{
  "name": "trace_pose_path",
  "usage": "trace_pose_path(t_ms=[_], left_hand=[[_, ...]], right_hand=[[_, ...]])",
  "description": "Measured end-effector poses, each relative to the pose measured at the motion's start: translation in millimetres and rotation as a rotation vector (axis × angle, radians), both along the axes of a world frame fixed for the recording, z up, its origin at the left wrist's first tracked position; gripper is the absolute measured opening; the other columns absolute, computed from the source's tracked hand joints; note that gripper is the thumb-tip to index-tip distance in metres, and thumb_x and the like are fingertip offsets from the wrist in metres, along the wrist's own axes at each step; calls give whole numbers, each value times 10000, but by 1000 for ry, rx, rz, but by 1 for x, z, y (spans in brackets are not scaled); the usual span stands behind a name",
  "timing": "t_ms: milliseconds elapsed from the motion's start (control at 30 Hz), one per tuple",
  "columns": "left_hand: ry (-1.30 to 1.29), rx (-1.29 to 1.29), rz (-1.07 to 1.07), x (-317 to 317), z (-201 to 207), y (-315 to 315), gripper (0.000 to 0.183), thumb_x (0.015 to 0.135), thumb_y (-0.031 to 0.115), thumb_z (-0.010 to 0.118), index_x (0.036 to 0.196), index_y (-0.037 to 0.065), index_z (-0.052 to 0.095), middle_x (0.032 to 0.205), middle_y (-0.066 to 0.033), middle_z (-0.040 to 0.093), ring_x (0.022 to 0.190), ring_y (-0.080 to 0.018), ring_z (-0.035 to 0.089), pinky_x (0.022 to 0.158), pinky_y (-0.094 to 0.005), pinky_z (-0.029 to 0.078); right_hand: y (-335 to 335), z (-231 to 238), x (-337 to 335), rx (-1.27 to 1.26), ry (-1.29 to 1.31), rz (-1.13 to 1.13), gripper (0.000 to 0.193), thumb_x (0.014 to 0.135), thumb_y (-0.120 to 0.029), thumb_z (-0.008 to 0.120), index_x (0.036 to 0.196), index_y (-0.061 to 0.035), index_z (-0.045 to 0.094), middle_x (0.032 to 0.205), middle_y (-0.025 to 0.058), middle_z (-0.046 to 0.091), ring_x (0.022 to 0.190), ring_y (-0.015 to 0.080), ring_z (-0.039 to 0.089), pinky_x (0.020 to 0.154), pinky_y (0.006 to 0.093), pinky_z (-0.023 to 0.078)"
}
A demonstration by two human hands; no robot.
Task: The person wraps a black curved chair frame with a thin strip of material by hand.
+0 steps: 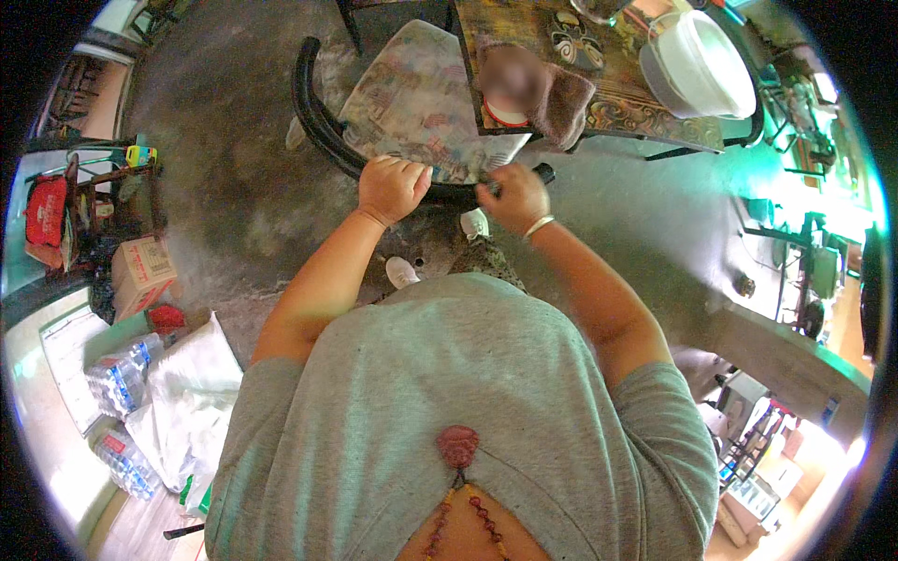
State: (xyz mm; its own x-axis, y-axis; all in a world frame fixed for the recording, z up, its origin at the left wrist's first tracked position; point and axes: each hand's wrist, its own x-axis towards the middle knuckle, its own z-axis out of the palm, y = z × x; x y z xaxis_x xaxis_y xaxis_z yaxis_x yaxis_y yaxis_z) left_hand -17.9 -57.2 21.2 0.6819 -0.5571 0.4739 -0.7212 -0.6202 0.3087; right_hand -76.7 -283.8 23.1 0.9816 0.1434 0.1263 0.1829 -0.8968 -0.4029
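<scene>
In front of me stands a chair with a pale patterned seat [412,103] and a thick black curved backrest rail [323,112]. My left hand [395,187] is closed over the near part of this rail, with the knuckles up. Farther right, my right hand [517,198] is also closed on the rail, close to its right end. A pale bracelet circles that wrist. The right fingers are slightly blurred, and the rail is partly covered by both hands. My white shoes [401,272] show on the floor below the chair.
A dark patterned table [636,98] adjoins the chair's far right side. On it are a brown cloth [566,107], a white bucket [716,61] and a black patterned item [575,42]. At left stand a cardboard box [143,271], packs of bottles [124,374] and white bags [192,383].
</scene>
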Motion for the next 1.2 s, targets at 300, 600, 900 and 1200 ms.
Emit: trace_pose_path(t_ms=[300, 600, 900, 1200], left_hand=[[-17, 80, 105, 11, 5, 15, 275, 803, 288, 516, 623, 88, 570, 642, -96, 603, 632, -270, 571, 679, -417, 417], [19, 118, 152, 12, 1, 15, 319, 804, 331, 496, 598, 105, 590, 621, -65, 595, 649, -242, 573, 699, -411, 411], [-73, 40, 11, 34, 1, 57, 313, 785, 319, 558, 571, 91, 557, 560, -39, 517, 645, -220, 523, 740, -338, 399], [175, 262, -67, 63, 15, 67, 344, 780, 348, 538, 535, 106, 532, 549, -65, 534, 558, -255, 534, 622, -376, 396]], right_hand=[[81, -3, 8, 146, -165, -8, 291, 714, -327, 599, 849, -69, 602, 833, 97, 596, 792, 294, 568, 676, 400, 474], [84, 1, 9, 128, -69, -53, 297, 716, -289, 599, 900, -56, 591, 889, 129, 588, 817, 319, 558, 713, 404, 464], [88, 9, 13, 115, 4, -89, 309, 719, -325, 604, 857, -49, 594, 806, 114, 573, 788, 314, 555, 681, 402, 455], [85, 5, 14, 147, -68, -75, 296, 689, -314, 641, 823, -53, 598, 824, 112, 593, 764, 306, 565, 670, 393, 459]])
